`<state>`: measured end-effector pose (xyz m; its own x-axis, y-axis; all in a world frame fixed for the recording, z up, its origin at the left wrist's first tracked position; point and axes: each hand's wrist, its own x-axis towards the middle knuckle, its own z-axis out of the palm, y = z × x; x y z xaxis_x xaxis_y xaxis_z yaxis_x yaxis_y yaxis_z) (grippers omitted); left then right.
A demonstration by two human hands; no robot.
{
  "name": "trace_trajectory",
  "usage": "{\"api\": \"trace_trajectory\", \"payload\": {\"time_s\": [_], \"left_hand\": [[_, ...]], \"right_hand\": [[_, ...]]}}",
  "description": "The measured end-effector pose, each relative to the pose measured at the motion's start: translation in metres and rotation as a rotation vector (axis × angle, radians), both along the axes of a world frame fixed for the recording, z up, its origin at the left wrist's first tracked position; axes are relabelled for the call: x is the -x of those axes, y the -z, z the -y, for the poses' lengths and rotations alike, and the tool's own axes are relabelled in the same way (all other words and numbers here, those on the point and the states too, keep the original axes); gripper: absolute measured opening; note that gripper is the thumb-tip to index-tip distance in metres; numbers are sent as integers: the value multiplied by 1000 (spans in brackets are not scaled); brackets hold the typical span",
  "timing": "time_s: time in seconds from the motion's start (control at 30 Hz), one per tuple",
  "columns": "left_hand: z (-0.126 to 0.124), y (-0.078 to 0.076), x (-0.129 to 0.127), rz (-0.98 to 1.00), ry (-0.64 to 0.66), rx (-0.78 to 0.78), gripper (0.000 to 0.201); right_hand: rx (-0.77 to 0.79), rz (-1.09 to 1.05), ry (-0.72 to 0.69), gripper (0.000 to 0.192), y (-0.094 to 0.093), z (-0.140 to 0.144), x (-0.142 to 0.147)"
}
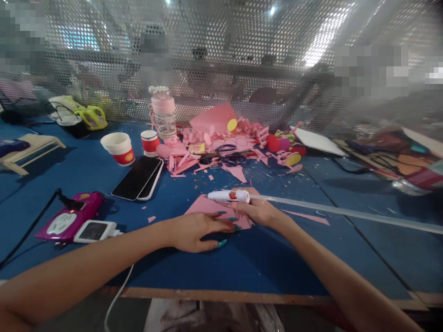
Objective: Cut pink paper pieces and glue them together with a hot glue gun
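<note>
My left hand (pixel 199 229) lies flat on the blue table, its fingertips pressing a pink paper piece (pixel 207 206). My right hand (pixel 259 210) grips a white glue gun (pixel 229 196) whose tip points left over the pink paper. A long clear glue stick (pixel 346 213) runs out of the gun's back toward the right edge. Both hands meet at the paper's right side.
A heap of pink paper scraps (pixel 221 143) and scissors (pixel 228 159) lies behind the hands. Two phones (pixel 138 178), paper cups (pixel 119 147), a pink bottle (pixel 163 113) and a magenta power strip (pixel 67 216) sit at left. A perforated metal screen (pixel 221 55) backs the table.
</note>
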<state>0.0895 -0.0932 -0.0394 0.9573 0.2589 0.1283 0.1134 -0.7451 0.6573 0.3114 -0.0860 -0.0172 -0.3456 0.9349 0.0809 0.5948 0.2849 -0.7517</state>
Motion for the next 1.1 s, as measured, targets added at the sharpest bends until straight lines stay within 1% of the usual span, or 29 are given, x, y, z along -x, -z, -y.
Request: {"api": "trace_trajectory", "payload": {"time_s": [0.17, 0.37, 0.53, 0.63, 0.77, 0.87, 0.97, 1.1], "left_hand": [[0, 1, 0, 10, -11, -14, 48], [0, 2, 0, -23, -22, -44, 47], [1, 3, 0, -47, -28, -60, 48], [1, 2, 0, -35, -26, -53, 48], [1, 1, 0, -29, -16, -48, 48], [1, 1, 0, -34, -22, -52, 48], [1, 2, 0, -37, -32, -49, 49], [1, 3, 0, -22, -26, -46, 49]], "right_hand": [[-3, 35, -4, 19, -2, 3, 0], [-39, 97, -13, 17, -8, 5, -1], [-63, 187, -68, 16, -10, 2, -4], [-91, 209, -42, 16, -11, 3, -7], [-87, 178, -11, 15, -11, 6, -6], [-64, 154, -61, 13, -12, 4, -2], [-54, 149, -151, 17, -12, 1, 1], [-86, 156, -182, 19, -12, -3, 3]]}}
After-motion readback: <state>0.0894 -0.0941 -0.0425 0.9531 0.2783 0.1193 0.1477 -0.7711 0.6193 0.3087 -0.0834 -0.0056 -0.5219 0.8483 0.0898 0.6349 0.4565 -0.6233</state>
